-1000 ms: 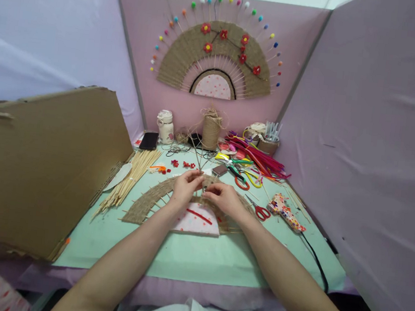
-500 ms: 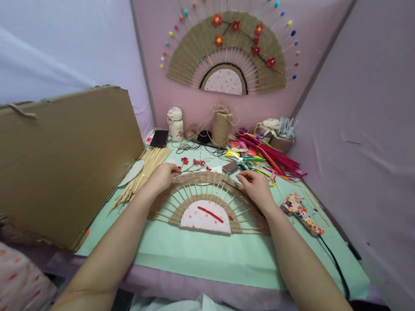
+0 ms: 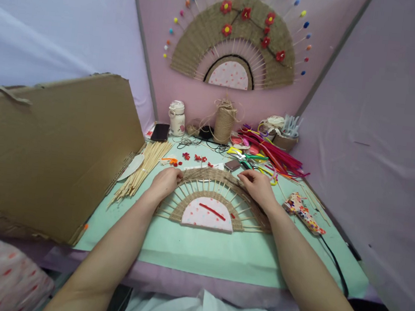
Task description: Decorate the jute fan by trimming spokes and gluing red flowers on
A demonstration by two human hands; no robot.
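Observation:
A half-round woven twine fan (image 3: pixel 205 176) with thin wooden ribs lies on the table. At its base is a pink spotted half-circle panel (image 3: pixel 195 218), with a red strip (image 3: pixel 212 211) across it. My left hand (image 3: pixel 167 183) is closed at the fan's upper left edge; what its fingers grip is hidden. My right hand (image 3: pixel 258 186) makes a pinch over the upper right of the band, just above a thin dark brown stem (image 3: pixel 232 181). Whether the pinch holds that stem is too small to tell. Small red flowers (image 3: pixel 200 158) lie behind the fan.
A bundle of wooden sticks (image 3: pixel 146 163) and a cardboard sheet (image 3: pixel 54 148) are at the left. A glue gun (image 3: pixel 304 212) with a cord lies right. Pliers (image 3: pixel 247 156), a twine spool (image 3: pixel 225 121) and red strips (image 3: pixel 278 153) sit behind. A finished fan (image 3: pixel 198 39) hangs on the wall.
The thin brown twigs among the red flowers are gone from there. Orange pieces now show beside my left hand, which has shifted slightly. My right hand stays in its pinch. The camera view has tilted down slightly.

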